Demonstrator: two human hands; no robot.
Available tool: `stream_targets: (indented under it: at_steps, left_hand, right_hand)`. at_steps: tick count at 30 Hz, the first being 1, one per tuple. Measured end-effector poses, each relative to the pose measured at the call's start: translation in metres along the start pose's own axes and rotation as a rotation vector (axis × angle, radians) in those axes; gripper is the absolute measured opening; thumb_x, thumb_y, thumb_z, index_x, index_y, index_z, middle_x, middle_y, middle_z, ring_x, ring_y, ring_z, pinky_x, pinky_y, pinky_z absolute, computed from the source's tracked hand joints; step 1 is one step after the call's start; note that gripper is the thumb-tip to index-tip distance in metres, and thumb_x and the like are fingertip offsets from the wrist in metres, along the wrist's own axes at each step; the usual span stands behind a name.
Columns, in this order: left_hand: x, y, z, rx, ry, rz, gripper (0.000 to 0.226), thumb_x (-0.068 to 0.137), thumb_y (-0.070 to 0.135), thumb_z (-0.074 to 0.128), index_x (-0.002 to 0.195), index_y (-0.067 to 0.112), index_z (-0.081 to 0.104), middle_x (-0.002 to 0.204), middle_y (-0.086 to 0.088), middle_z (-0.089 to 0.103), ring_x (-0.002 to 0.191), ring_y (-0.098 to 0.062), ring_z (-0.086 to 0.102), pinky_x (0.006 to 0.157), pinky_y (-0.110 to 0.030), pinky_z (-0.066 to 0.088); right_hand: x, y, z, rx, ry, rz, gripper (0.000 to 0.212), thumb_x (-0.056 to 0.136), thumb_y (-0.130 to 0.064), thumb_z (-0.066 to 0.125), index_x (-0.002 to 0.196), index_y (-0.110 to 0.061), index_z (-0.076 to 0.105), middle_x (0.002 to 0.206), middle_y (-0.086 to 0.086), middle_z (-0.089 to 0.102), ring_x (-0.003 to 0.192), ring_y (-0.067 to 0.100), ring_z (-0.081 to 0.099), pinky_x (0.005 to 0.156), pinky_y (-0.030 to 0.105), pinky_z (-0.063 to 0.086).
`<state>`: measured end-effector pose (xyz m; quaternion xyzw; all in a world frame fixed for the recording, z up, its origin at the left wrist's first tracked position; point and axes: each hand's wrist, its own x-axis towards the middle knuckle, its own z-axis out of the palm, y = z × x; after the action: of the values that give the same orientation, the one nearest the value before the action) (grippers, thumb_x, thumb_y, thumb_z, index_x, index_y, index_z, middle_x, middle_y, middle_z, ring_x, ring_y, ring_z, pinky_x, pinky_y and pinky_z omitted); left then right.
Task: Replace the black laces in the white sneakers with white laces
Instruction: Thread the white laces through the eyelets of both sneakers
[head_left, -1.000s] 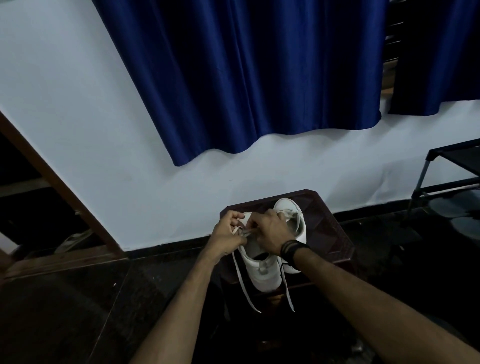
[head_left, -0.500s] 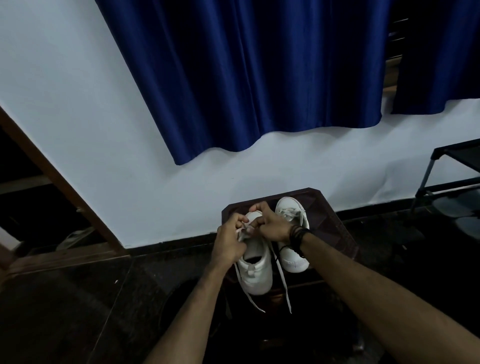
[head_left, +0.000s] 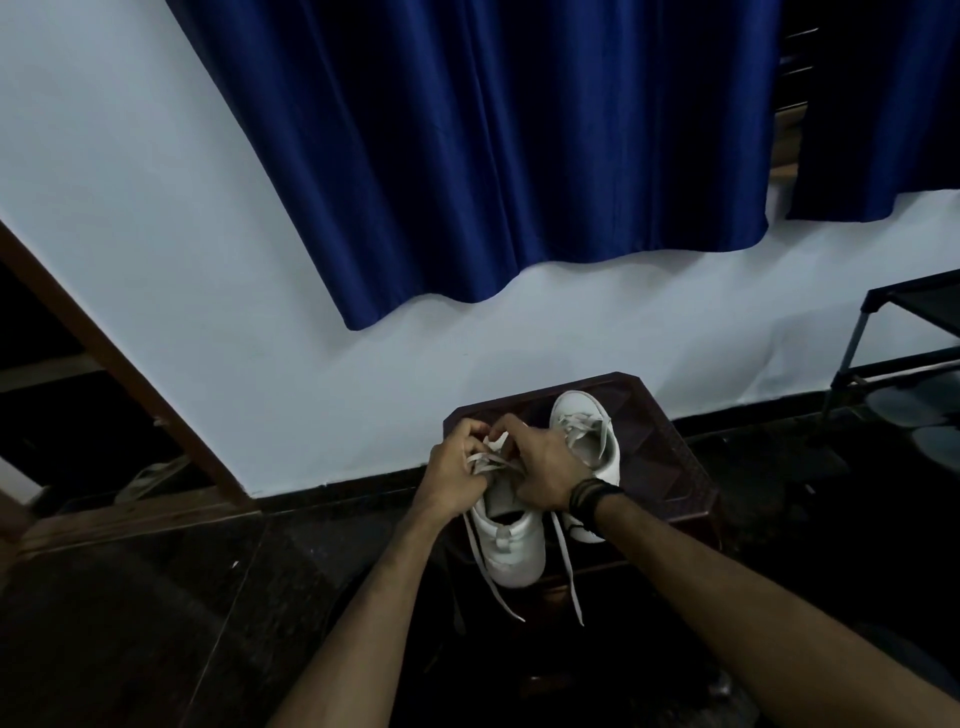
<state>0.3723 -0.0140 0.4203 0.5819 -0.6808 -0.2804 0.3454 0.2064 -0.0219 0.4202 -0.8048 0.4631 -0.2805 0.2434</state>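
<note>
Two white sneakers on one dark brown stool, side by side. Left hand curled, pinching the white lace over the near sneaker; two loose lace ends hanging past the stool's front edge. Right hand curled on the same lace, dark bands at its wrist. Far sneaker just right, white-laced. No readable writing. Blue curtain above; black rack far right.

Near sneaker front hidden under left hand and right hand; lace grip unclear. Shelf rack cut off by right edge.
</note>
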Motion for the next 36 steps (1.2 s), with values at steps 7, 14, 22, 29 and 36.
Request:
stream_targets:
  at_steps: [7,14,22,29,36]
  left_hand:
    - [-0.015,-0.002,0.009,0.118,0.094,0.079,0.056,0.081,-0.001,0.066,0.114,0.041,0.048,0.094,0.016,0.069,0.083,-0.004,0.064,0.074,-0.035,0.054]
    - [-0.025,0.002,0.011,0.478,0.426,0.274,0.029,0.067,0.007,0.079,0.082,0.024,0.061,0.088,0.010,0.055,0.082,-0.015,0.053,0.072,-0.035,0.045]
    - [-0.028,0.001,0.009,0.802,0.444,0.458,0.010,0.073,0.019,0.079,0.077,0.024,0.072,0.079,0.005,0.054,0.080,-0.020,0.053,0.072,-0.035,0.035]
    - [-0.026,0.004,0.015,0.853,0.466,0.468,0.009,0.080,0.018,0.078,0.078,0.022,0.070,0.078,0.004,0.052,0.078,-0.020,0.051,0.072,-0.034,0.034]
    - [-0.025,0.005,0.015,0.842,0.431,0.427,0.008,0.079,0.017,0.075,0.080,0.023,0.072,0.075,0.006,0.052,0.076,-0.017,0.052,0.074,-0.034,0.034]
  right_hand:
    - [0.008,-0.001,0.003,0.058,0.114,0.094,0.013,0.088,-0.013,0.062,0.095,-0.013,0.073,0.092,0.009,0.073,0.089,0.026,0.067,0.077,0.028,0.047]
    - [0.009,-0.003,-0.009,-0.010,-0.023,0.117,0.018,0.089,-0.016,0.063,0.099,-0.014,0.077,0.102,0.004,0.074,0.098,0.017,0.064,0.072,0.011,0.035]
    - [0.016,0.000,-0.003,-0.079,-0.134,0.212,0.027,0.097,-0.026,0.049,0.110,-0.019,0.071,0.117,0.013,0.068,0.116,0.031,0.055,0.093,0.031,0.041]
    - [0.016,0.001,-0.004,-0.018,-0.135,0.241,0.028,0.096,-0.022,0.047,0.108,-0.019,0.072,0.118,0.011,0.068,0.113,0.027,0.058,0.083,0.024,0.036]
    - [0.016,0.002,-0.002,0.046,-0.054,0.276,0.021,0.095,-0.026,0.055,0.099,-0.017,0.074,0.107,0.010,0.071,0.104,0.024,0.063,0.078,0.022,0.040]
